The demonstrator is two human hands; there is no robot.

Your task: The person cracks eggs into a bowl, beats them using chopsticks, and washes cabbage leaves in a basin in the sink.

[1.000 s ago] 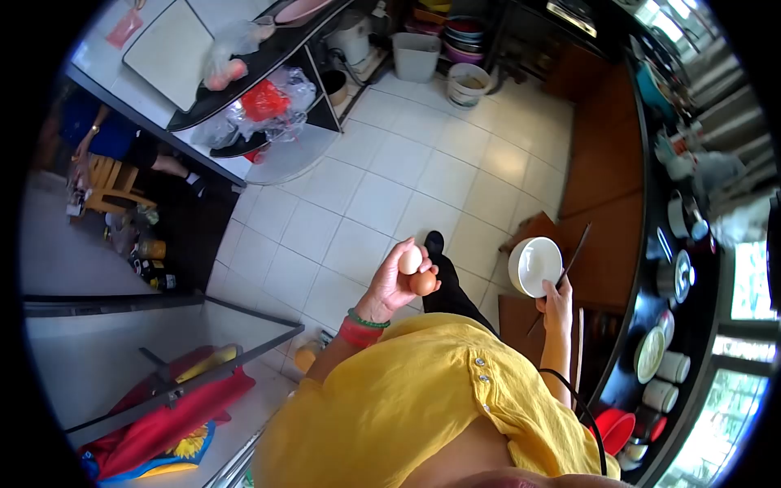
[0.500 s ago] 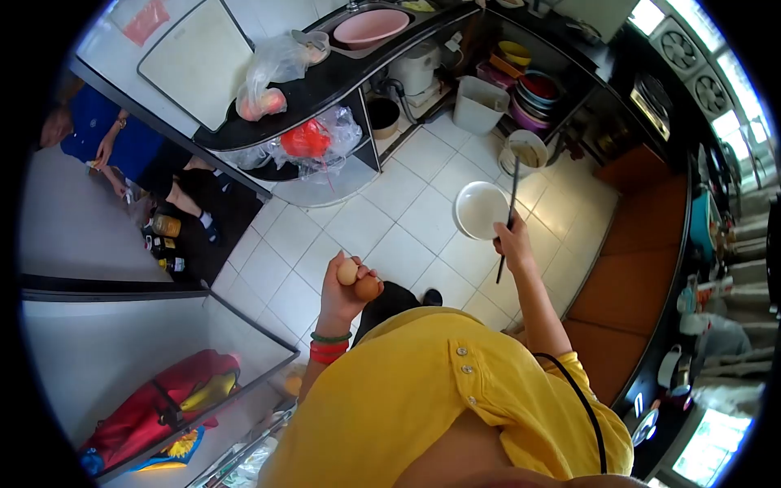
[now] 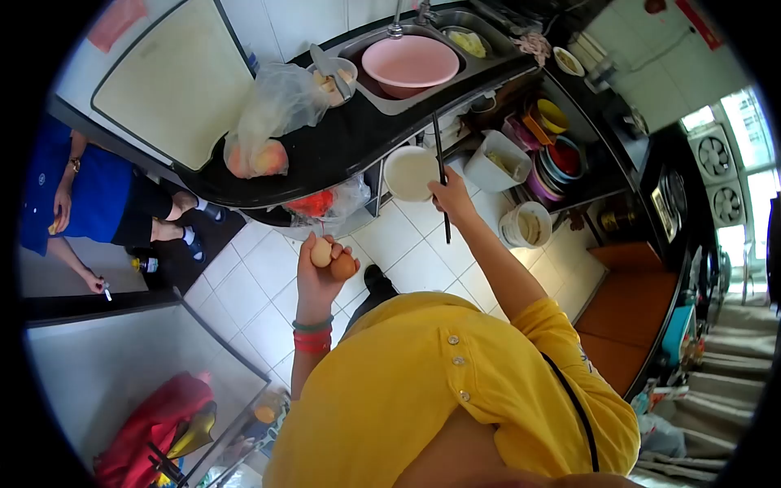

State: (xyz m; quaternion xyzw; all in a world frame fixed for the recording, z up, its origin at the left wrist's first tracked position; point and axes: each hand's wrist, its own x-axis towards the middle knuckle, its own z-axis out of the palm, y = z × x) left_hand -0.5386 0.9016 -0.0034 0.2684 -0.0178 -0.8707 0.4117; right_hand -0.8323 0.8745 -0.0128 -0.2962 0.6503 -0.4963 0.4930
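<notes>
Two eggs are gripped in my left hand: a pale egg and a browner egg, side by side against the fingers. My right hand is closed around the edge of a white bowl together with dark chopsticks. The chopsticks stick out past the hand at both ends. The inside of the bowl looks pale, with nothing I can make out in it. Both hands are held in the air above the tiled floor, the bowl close to the counter front.
The black counter bears a plastic bag of fruit, a bowl with a knife and a sink with a pink basin. Buckets stand on the floor. A person in blue is at the left.
I have moved nearer the counter and sink. The eggs stay in my left hand, the bowl and chopsticks in my right. The person at the left has lowered one hand.
</notes>
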